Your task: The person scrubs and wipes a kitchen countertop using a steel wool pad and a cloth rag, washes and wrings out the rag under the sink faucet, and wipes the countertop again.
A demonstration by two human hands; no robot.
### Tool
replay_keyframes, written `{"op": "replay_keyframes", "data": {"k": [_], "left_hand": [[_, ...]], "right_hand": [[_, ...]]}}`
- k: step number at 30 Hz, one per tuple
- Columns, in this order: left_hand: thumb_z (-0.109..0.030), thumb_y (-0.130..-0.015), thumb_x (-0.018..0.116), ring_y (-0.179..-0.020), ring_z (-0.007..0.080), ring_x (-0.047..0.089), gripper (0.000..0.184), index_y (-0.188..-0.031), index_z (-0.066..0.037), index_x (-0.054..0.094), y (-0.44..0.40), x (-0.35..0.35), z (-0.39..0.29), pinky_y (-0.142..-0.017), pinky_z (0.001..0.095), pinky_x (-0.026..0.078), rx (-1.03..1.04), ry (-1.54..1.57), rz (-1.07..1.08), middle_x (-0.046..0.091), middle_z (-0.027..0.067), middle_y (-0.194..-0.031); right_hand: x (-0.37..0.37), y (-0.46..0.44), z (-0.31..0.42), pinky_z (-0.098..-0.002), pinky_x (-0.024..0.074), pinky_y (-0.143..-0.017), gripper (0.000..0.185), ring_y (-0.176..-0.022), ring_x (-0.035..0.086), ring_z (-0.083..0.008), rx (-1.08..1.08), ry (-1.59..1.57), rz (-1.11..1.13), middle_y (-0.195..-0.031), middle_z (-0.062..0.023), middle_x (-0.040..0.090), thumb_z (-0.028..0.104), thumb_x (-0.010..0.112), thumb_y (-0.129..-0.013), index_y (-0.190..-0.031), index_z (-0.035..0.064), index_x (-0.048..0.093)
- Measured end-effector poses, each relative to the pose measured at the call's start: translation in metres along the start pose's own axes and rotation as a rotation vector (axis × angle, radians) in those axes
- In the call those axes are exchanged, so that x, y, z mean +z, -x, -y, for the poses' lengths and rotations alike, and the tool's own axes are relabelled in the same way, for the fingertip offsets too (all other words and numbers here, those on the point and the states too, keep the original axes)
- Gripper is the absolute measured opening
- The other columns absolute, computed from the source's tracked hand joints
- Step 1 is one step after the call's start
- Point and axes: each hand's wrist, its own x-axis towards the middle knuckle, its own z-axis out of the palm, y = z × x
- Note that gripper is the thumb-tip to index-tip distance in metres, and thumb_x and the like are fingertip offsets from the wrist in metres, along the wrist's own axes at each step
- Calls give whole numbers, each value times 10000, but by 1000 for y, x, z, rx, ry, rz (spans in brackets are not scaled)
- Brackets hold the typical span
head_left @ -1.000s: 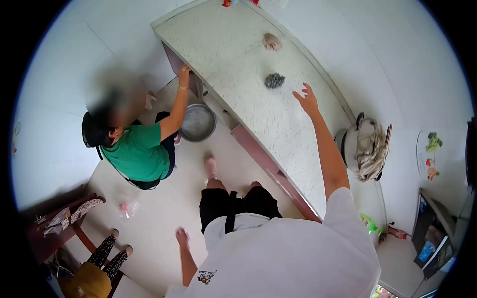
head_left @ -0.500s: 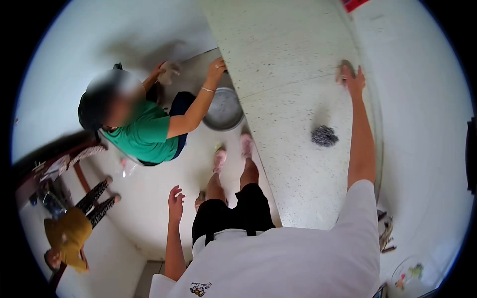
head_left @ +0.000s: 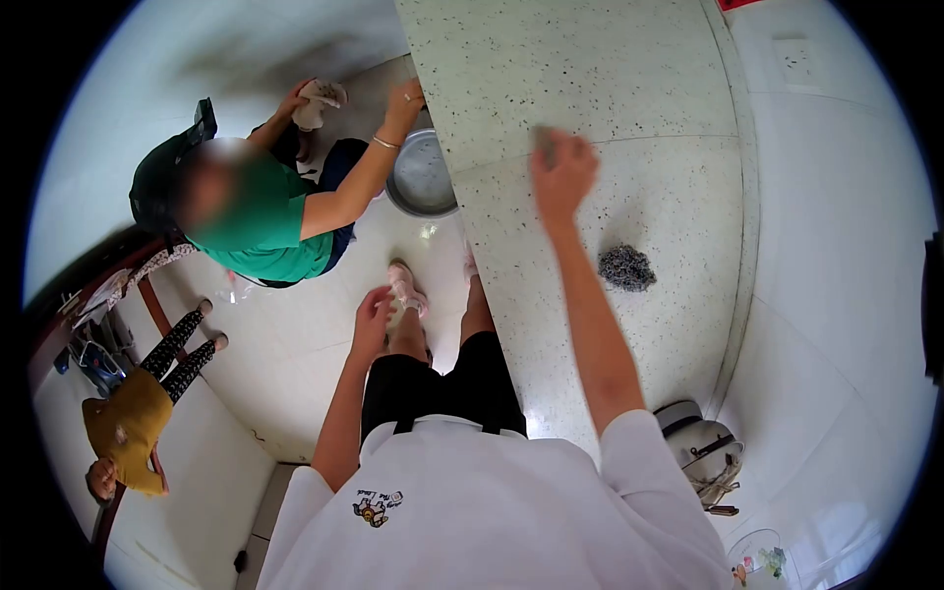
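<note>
My right hand (head_left: pixel 565 179) is over the speckled stone slab (head_left: pixel 521 236), its fingers closed round a small grey-brown pad (head_left: pixel 544 147). The pad is blurred and partly covered by the fingers, so its exact kind is unclear. Nearer to me, a dark grey ball of wire scourer (head_left: pixel 626 267) lies on the slab, apart from the hand. My left hand (head_left: pixel 372 320) hangs over the floor beside my leg, open, its fingers loosely apart and holding nothing.
A person in a green shirt (head_left: pixel 265 231) crouches at the left, a pale cloth (head_left: pixel 320 101) in one hand, the other at the slab's edge. A metal basin (head_left: pixel 425 202) stands below. Another person (head_left: pixel 128 433) is farther left. A rice cooker-like appliance (head_left: pixel 703 447) is at right.
My right hand has swept left across the slab with the pad, away from the wall side. My left hand has risen slightly. The view has shifted.
</note>
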Motion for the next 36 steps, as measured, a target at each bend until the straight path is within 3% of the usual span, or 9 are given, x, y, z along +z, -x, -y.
{"op": "replay_keyframes", "data": {"k": [7, 11, 18, 24, 26, 29, 31, 32, 36], "left_hand": [[-134, -880, 471, -853, 140, 568, 332, -1201, -53, 505, 18, 1, -38, -746, 266, 449, 196, -7, 101, 578, 61, -1046], [-125, -869, 472, -839, 139, 567, 338, -1197, -54, 509, 38, -39, -15, -735, 265, 448, 124, 29, -25, 582, 60, -1011], [-104, -866, 465, -823, 134, 553, 321, -1177, -45, 517, 30, -69, 16, -745, 259, 446, 58, 68, -156, 580, 55, -986], [-42, -865, 471, -848, 122, 542, 288, -1148, -37, 523, -34, -11, -50, -741, 244, 448, 250, 40, 33, 581, 55, -987], [-50, -881, 474, -834, 126, 553, 275, -1151, -45, 525, -56, 14, -68, -692, 247, 463, 359, 36, 26, 589, 71, -985], [-122, -895, 487, -841, 154, 557, 290, -1168, -24, 501, -93, 70, -105, -730, 271, 469, 427, 81, -64, 575, 111, -1017], [-232, -927, 429, -893, 287, 579, 340, -1141, 25, 494, -132, 115, -115, -822, 367, 437, 547, 3, -299, 572, 192, -1042], [-232, -927, 429, -893, 287, 579, 340, -1141, 25, 494, -144, 129, -130, -822, 367, 437, 560, 10, -300, 572, 192, -1042], [-282, -932, 360, -919, 378, 563, 348, -1041, 7, 520, -150, 161, -193, -853, 444, 406, 75, 104, -408, 581, 226, -1028]], "right_hand": [[-6, 106, 80, -439, 374, -831, 435, -1027, 455, -287, -363, -122, 162, -1102, -54, 513, 157, 730, -596, -1013, 221, 626], [-8, 98, 80, -430, 368, -842, 427, -1031, 457, -293, -359, -121, 225, -1099, -54, 518, 107, 710, -605, -1008, 218, 626], [32, 18, 71, -457, 368, -865, 443, -1060, 458, -305, -555, -108, 227, -1116, -73, 515, 205, 698, -643, -1074, 249, 601], [74, -114, 66, -473, 362, -871, 393, -1057, 459, -321, -446, 25, 81, -1133, -125, 507, 307, 655, -724, -1096, 197, 589], [70, -104, 61, -473, 354, -876, 412, -1059, 451, -317, -475, 3, -47, -1141, -126, 496, 347, 675, -706, -1076, 183, 595], [37, -20, 64, -471, 326, -913, 437, -1077, 435, -336, -372, 34, 43, -1158, -149, 482, 358, 716, -674, -1055, 172, 609], [9, 29, 59, -467, 323, -905, 379, -1075, 436, -332, -379, 43, 124, -1154, -139, 491, 275, 716, -692, -1044, 177, 614], [2, 35, 58, -464, 324, -900, 370, -1070, 439, -330, -383, 14, 141, -1144, -132, 497, 242, 715, -693, -1043, 181, 614], [14, -6, 51, -456, 326, -887, 369, -1054, 446, -325, -485, -11, 202, -1118, -116, 504, 207, 719, -680, -1034, 184, 616]]}}
